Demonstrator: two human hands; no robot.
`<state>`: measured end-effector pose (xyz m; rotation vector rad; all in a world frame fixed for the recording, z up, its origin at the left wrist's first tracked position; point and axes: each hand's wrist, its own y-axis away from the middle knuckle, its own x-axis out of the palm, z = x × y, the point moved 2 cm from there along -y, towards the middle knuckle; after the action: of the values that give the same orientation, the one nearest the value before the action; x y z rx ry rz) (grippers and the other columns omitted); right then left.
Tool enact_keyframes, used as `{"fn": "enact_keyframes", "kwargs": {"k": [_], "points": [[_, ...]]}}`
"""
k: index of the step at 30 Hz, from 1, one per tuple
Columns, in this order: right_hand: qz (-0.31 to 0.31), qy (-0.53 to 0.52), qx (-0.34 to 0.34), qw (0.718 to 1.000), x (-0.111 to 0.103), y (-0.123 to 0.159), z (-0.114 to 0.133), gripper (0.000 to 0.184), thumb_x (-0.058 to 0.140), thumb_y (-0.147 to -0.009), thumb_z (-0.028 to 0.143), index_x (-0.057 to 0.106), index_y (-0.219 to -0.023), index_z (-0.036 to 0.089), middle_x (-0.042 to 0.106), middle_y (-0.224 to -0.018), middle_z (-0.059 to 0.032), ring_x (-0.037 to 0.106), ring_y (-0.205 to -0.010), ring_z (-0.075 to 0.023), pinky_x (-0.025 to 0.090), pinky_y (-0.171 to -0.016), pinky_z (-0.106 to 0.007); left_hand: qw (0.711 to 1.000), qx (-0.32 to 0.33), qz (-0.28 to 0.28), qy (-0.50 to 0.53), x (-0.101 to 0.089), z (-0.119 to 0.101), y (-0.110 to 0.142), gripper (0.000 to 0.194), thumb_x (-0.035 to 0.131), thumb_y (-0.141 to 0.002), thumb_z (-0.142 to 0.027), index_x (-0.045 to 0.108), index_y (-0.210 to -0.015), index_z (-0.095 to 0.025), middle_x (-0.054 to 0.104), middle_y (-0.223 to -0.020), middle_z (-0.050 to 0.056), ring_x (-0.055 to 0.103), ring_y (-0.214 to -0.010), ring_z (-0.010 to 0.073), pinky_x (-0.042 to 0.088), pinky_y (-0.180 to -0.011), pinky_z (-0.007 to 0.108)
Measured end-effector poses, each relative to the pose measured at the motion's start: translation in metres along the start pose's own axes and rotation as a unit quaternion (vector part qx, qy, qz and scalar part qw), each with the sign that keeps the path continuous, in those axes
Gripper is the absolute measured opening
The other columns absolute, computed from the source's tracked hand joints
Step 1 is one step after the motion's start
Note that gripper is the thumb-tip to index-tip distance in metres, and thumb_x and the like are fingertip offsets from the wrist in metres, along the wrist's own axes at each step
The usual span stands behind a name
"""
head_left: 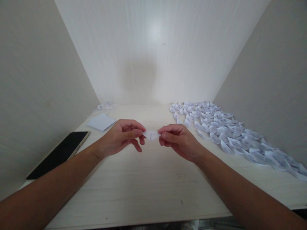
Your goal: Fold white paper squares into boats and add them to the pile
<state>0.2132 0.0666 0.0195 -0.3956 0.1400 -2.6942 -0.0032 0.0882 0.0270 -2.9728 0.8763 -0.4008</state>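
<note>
A small folded piece of white paper hangs above the middle of the pale wooden desk. My left hand pinches its left end between thumb and forefinger. My right hand pinches its right end the same way. Both hands are closed on the paper, held a little above the desk surface, with the other fingers curled under.
A long heap of several folded white paper pieces runs along the right wall. A stack of small white paper squares lies at the back left, a few paper scraps behind it. A black phone lies at the left edge.
</note>
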Motion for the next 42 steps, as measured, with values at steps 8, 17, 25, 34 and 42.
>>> {"fn": "enact_keyframes", "kwargs": {"k": [8, 17, 25, 34, 42], "points": [[-0.015, 0.229, -0.038, 0.973, -0.011, -0.008, -0.008, 0.016, 0.082, -0.075, 0.033, 0.078, -0.083, 0.019, 0.070, -0.066, -0.0007, 0.058, -0.056, -0.0113, 0.044, -0.054, -0.025, 0.967, -0.042, 0.026, -0.252, -0.016, -0.002, -0.009, 0.023, 0.083, -0.075, -0.033, 0.077, -0.087, -0.015, 0.076, -0.072, 0.007, 0.072, -0.065, 0.0180, 0.065, -0.057, 0.030], [-0.056, 0.394, -0.139, 0.907, -0.002, -0.002, 0.004, 0.006, 0.071, -0.085, 0.018, 0.075, -0.080, 0.017, 0.070, -0.061, 0.0002, 0.055, -0.054, -0.0103, 0.038, -0.053, -0.024, 0.917, 0.121, -0.052, -0.376, -0.004, 0.001, -0.005, 0.014, 0.073, -0.084, -0.029, 0.074, -0.084, -0.014, 0.072, -0.075, 0.003, 0.065, -0.058, 0.0117, 0.060, -0.052, 0.023], [-0.028, 0.445, -0.238, 0.863, -0.005, -0.001, -0.001, 0.017, 0.058, -0.094, 0.013, 0.075, -0.094, 0.017, 0.070, -0.077, -0.0021, 0.061, -0.059, -0.0091, 0.046, -0.059, -0.023, 0.790, 0.339, 0.022, -0.510, -0.002, -0.004, 0.001, 0.013, 0.061, -0.095, -0.015, 0.074, -0.097, -0.017, 0.070, -0.077, 0.001, 0.065, -0.063, 0.0077, 0.054, -0.056, 0.015], [0.006, 0.480, -0.275, 0.833, -0.009, -0.001, -0.006, 0.036, 0.048, -0.088, -0.003, 0.075, -0.100, 0.017, 0.063, -0.079, -0.0004, 0.061, -0.060, -0.0079, 0.048, -0.063, -0.023, 0.760, 0.335, 0.022, -0.556, -0.005, -0.001, 0.000, 0.012, 0.061, -0.096, -0.016, 0.072, -0.099, -0.016, 0.072, -0.079, 0.002, 0.064, -0.061, 0.0085, 0.053, -0.056, 0.016], [-0.002, 0.509, -0.249, 0.824, -0.006, -0.002, -0.008, 0.029, 0.050, -0.091, 0.001, 0.074, -0.096, 0.017, 0.062, -0.076, -0.0015, 0.057, -0.064, -0.0112, 0.046, -0.065, -0.025, 0.782, 0.272, -0.003, -0.560, -0.005, 0.011, -0.005, 0.012, 0.063, -0.094, -0.021, 0.073, -0.099, -0.016, 0.076, -0.084, 0.003, 0.066, -0.058, 0.0098, 0.055, -0.054, 0.018]]}}
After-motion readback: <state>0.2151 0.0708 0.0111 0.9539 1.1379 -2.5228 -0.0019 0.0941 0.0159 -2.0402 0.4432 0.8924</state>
